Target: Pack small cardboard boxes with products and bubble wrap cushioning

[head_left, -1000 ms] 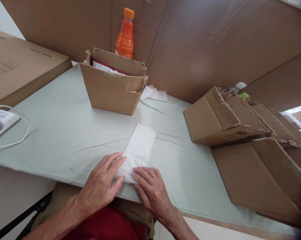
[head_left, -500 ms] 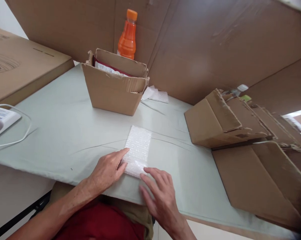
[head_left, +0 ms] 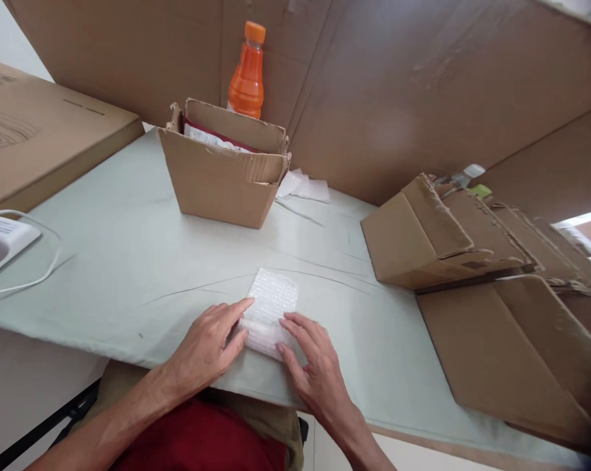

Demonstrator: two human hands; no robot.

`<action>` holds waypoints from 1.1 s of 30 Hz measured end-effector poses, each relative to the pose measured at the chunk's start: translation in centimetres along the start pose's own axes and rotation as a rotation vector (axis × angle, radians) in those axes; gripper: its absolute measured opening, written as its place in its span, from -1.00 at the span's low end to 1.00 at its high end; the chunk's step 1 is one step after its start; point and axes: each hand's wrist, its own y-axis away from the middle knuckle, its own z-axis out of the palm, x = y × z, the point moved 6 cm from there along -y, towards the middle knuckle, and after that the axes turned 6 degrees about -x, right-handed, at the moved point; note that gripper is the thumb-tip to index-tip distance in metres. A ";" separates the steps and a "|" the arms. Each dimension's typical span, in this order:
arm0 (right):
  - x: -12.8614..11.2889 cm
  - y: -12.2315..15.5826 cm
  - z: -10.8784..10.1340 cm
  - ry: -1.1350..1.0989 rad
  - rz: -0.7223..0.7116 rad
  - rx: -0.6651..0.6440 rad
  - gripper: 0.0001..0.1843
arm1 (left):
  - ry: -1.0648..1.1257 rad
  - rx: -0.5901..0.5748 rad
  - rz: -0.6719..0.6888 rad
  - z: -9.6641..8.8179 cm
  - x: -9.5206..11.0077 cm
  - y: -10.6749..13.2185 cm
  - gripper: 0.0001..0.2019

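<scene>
A small sheet of bubble wrap (head_left: 274,292) lies near the front edge of the table, its near part folded over into a raised band. My left hand (head_left: 207,340) holds the left side of that fold, index finger above and thumb below. On the right side, my right hand (head_left: 315,360) has its fingers on the fold and its thumb at the lower corner. Both hands are partly closed around the folded part, with the far end of the sheet uncovered. Whether anything is inside the fold cannot be made out.
An open cardboard box (head_left: 219,180) holding packets stands ahead, with an orange bottle (head_left: 247,75) behind it. More bubble wrap pieces (head_left: 305,186) lie beside it. Cardboard boxes (head_left: 398,242) stand at right. At left are a large flat carton (head_left: 54,131) and a white corded device (head_left: 10,235).
The near part of the bubble wrap has been folded further over and its far edge has come closer to me. My right hand has moved up slightly along its right side.
</scene>
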 end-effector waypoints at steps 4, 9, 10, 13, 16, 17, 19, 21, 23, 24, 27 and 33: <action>-1.2 0.0 0.5 0.208 -0.096 -0.018 -0.64 | -0.131 0.048 -0.022 0.4 -0.6 -1.7 -0.69; -0.4 -1.3 1.9 0.189 -0.076 -0.019 -0.66 | 0.068 0.107 -0.174 -0.2 -1.2 -0.8 -0.59; 0.1 -1.6 1.8 0.130 -0.033 0.027 -0.68 | 0.169 0.113 -0.241 -0.1 -1.5 -0.2 -0.54; 1.4 -2.0 1.5 -0.119 0.146 0.101 -0.71 | 0.585 0.119 -0.404 1.0 -2.1 1.6 -0.36; 1.3 -1.9 2.1 -0.384 0.269 0.024 -0.72 | 0.999 0.101 -0.473 2.5 -1.5 2.0 -0.17; 1.0 -1.7 2.2 -0.439 0.274 -0.004 -0.73 | 1.086 0.097 -0.499 2.8 -1.3 1.9 -0.13; 0.3 -1.4 2.1 -0.449 0.237 -0.018 -0.75 | 1.164 0.111 -0.554 3.1 -0.9 1.7 -0.09; 0.1 -1.1 1.4 -0.373 0.191 0.015 -0.74 | 1.142 0.134 -0.566 2.9 -0.7 1.5 -0.10; 0.4 -0.8 0.7 -0.337 0.181 0.027 -0.62 | 1.050 0.143 -0.524 2.4 -0.5 1.5 -0.16; 0.6 -0.8 0.6 -0.358 0.189 0.004 -0.50 | 0.989 0.136 -0.491 2.2 -0.3 1.6 -0.19; 0.4 -1.4 0.9 -0.480 0.197 -0.134 -0.24 | 0.838 0.090 -0.407 2.1 0.1 2.0 -0.28; -0.2 -3.1 1.4 -0.532 0.173 -0.159 -0.80 | 0.554 0.144 -0.214 0.2 0.1 2.0 -0.37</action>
